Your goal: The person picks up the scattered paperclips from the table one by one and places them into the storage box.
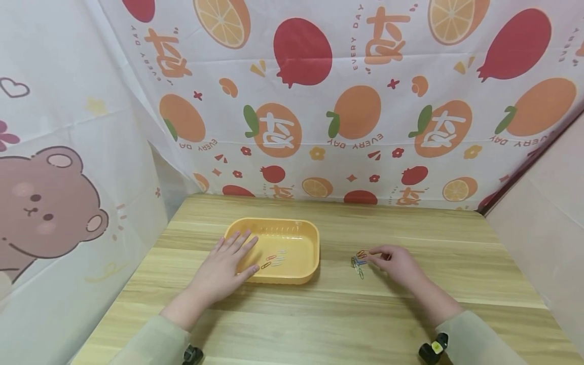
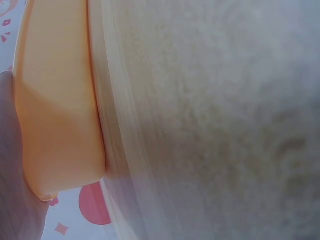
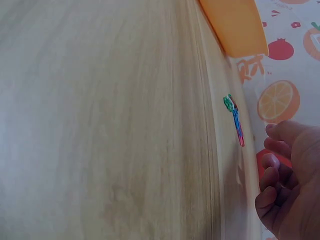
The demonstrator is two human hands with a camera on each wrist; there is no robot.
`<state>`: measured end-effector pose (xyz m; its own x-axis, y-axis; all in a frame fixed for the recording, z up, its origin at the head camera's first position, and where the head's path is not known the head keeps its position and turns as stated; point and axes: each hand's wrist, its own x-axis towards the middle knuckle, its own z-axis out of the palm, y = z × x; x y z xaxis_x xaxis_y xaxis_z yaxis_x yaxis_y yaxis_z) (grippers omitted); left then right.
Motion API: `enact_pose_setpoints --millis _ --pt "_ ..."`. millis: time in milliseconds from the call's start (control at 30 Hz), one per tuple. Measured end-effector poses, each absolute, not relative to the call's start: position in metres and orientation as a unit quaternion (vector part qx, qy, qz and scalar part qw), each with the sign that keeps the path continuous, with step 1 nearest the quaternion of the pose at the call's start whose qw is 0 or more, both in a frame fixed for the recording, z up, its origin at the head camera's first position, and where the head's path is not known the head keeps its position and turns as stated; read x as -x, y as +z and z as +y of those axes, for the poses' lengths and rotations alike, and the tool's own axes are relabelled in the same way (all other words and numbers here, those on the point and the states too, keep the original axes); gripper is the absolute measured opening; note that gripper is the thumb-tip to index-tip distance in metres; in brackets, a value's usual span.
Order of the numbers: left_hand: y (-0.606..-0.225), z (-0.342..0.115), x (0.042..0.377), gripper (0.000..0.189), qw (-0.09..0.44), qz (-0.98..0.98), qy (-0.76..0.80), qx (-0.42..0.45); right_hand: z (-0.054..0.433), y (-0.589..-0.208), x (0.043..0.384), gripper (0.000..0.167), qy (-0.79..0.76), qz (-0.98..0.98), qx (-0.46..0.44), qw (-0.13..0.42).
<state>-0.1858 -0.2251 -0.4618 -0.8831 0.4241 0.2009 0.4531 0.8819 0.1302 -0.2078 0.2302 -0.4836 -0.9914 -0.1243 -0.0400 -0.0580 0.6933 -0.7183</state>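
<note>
My left hand [image 1: 223, 268] lies across the left side of a yellow tray [image 1: 315, 248], its fingers spread and straight over the rim. Inside the tray are several small paper clips: a pink one [image 1: 271, 257], a brownish-orange one [image 1: 265, 265] and pale ones [image 1: 277, 263]. To the tray's right, a small pile of colored paper clips [image 1: 359, 261] lies on the table. Beside this pile is my right hand [image 1: 396, 263], its thumb and forefinger close to the clips and its other fingers loosely curled. In the right wrist view, no clip shows between those fingertips.
A wood-grain table [image 1: 292, 319] carries the tray and the clips. Behind it hangs a white cloth [image 1: 315, 167] printed with fruit. Another cloth with a bear [image 1: 50, 203] hangs on the left, and a pale panel [image 1: 547, 213] stands on the right.
</note>
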Motion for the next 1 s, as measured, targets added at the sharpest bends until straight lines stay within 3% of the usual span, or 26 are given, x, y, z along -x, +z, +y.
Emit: enact_pose_setpoints --millis 467,1000 --pt "-0.462 -0.225 0.185 0.074 0.081 -0.967 -0.095 0.223 0.23 -0.487 0.227 0.019 -0.335 0.939 0.072 0.031" --pt "-0.461 -0.225 0.184 0.073 0.085 -0.966 -0.098 0.224 0.225 -0.492 0.25 0.017 -0.249 0.952 0.176 0.027"
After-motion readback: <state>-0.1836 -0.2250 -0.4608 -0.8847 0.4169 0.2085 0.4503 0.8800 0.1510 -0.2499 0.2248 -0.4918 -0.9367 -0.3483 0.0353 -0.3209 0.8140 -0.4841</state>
